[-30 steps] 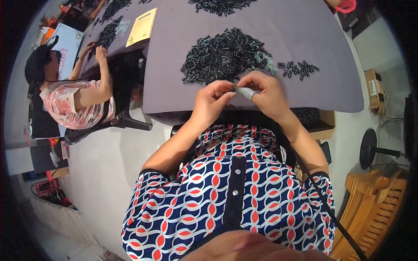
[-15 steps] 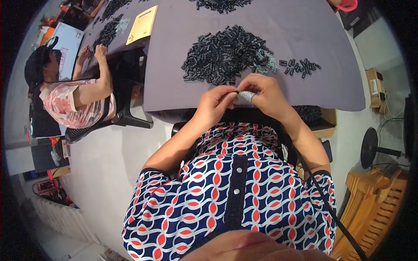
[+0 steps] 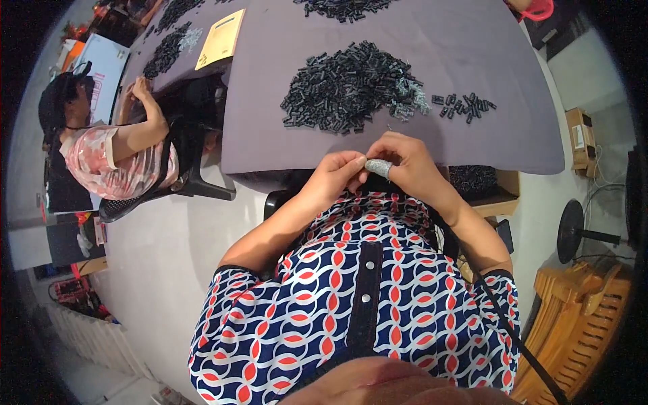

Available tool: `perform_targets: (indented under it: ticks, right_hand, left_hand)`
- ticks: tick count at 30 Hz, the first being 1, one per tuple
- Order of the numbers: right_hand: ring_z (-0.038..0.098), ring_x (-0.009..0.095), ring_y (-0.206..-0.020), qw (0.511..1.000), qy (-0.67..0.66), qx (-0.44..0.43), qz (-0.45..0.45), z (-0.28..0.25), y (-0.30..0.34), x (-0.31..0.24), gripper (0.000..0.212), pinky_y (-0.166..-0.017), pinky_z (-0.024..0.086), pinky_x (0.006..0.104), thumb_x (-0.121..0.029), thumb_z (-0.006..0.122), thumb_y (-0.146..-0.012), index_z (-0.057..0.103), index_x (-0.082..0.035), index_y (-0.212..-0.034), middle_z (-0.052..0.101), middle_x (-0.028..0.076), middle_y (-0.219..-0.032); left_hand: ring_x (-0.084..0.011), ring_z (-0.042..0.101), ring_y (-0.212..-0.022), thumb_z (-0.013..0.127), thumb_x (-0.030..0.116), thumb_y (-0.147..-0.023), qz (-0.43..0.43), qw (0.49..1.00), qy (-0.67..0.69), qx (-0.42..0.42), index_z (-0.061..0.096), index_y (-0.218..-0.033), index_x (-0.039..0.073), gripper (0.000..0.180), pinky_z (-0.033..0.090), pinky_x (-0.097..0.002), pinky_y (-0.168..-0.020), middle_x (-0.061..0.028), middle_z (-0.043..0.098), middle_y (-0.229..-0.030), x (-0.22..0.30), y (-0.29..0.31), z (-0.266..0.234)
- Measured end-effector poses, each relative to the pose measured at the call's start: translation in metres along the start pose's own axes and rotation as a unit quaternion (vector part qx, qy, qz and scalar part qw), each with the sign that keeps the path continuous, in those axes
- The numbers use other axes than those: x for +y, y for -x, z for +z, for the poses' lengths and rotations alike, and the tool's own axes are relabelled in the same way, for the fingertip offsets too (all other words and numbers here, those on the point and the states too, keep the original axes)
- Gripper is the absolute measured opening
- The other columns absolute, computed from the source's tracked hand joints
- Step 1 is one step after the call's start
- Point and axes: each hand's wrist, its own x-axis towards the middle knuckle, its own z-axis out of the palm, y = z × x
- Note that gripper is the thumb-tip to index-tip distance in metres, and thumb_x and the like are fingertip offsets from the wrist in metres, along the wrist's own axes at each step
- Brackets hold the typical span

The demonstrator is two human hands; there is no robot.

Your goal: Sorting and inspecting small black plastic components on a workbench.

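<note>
My left hand [image 3: 335, 174] and my right hand [image 3: 409, 162] meet at the near edge of the table, fingertips pinched together. Whatever small piece lies between them is mostly hidden by the fingers. A silvery-grey wrap [image 3: 379, 168] covers my right thumb. Just beyond my hands, a large heap of small black oblong pieces [image 3: 337, 88] rests on the cloth. Thin silvery metal bits [image 3: 410, 96] lie at the heap's right side. Farther right is a small loose group of black pieces [image 3: 464, 106].
A grey cloth [image 3: 263, 128] covers the table, and another black heap [image 3: 345, 8] lies at its far side. To the left, a co-worker [image 3: 118, 148] sits on a black chair beside a yellow booklet [image 3: 221, 39]. An open carton [image 3: 496, 196] stands under the table's right edge.
Both my hands have drawn back from the heap, closer to my body, with fingertips still together. The co-worker's hands have come closer together.
</note>
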Motion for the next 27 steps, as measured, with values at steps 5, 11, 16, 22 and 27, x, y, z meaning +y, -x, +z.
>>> perform_targets:
  ticks: [5, 11, 16, 22, 27]
  right_hand:
    - [0.061, 0.008, -0.079, 0.999, -0.042, -0.024, 0.021, -0.002, 0.001, 0.009, 0.010, -0.068, 0.048, 0.0232, 0.000, 0.068, -0.085, 0.067, 0.002, -0.094, 0.061, 0.002, -0.087]
    - [0.063, 0.009, -0.081, 0.999, -0.003, -0.040, -0.007, -0.002, -0.008, 0.000, 0.011, -0.070, 0.049, 0.0245, -0.001, 0.066, -0.085, 0.067, 0.000, -0.096, 0.061, 0.003, -0.087]
    - [0.065, 0.026, -0.082, 0.980, 0.128, 0.053, -0.141, -0.009, -0.032, 0.014, 0.015, -0.072, 0.050, 0.0364, -0.002, 0.063, -0.083, 0.067, 0.000, -0.098, 0.063, 0.010, -0.090]
    - [0.063, 0.034, -0.088, 0.924, 0.361, 0.068, -0.105, -0.006, -0.061, 0.032, 0.021, -0.075, 0.051, 0.0434, -0.002, 0.068, -0.075, 0.063, -0.003, -0.096, 0.061, 0.012, -0.091]
    - [0.062, 0.036, -0.090, 0.918, 0.375, 0.069, -0.108, -0.007, -0.059, 0.035, 0.024, -0.077, 0.051, 0.0432, 0.000, 0.067, -0.072, 0.062, -0.005, -0.095, 0.061, 0.013, -0.092]
  left_hand:
    - [-0.0090, 0.060, -0.065, 0.054, 0.020, -0.105, -0.025, 1.000, 0.012, -0.001, 0.064, -0.108, 0.001, 0.023, 0.050, -0.0212, -0.061, -0.0032, 0.068, -0.084, 0.003, 0.006, 0.000]
    - [-0.0128, 0.065, -0.066, 0.055, 0.019, -0.104, -0.048, 0.982, 0.178, -0.030, 0.064, -0.111, -0.001, 0.024, 0.057, -0.0269, -0.063, -0.0071, 0.070, -0.088, 0.005, 0.009, -0.006]
    - [-0.0138, 0.065, -0.067, 0.054, 0.018, -0.104, 0.006, 0.988, 0.154, -0.004, 0.065, -0.112, -0.001, 0.023, 0.055, -0.0263, -0.064, -0.0068, 0.070, -0.089, 0.007, 0.007, -0.017]
    - [-0.0138, 0.066, -0.071, 0.053, 0.018, -0.105, 0.041, 0.992, 0.117, 0.023, 0.064, -0.113, 0.000, 0.023, 0.055, -0.0246, -0.068, -0.0058, 0.069, -0.089, 0.010, 0.003, -0.021]
    - [-0.0130, 0.066, -0.073, 0.052, 0.018, -0.105, 0.061, 0.994, 0.082, 0.040, 0.063, -0.113, 0.001, 0.022, 0.055, -0.0239, -0.070, -0.0048, 0.068, -0.090, 0.008, -0.001, -0.025]
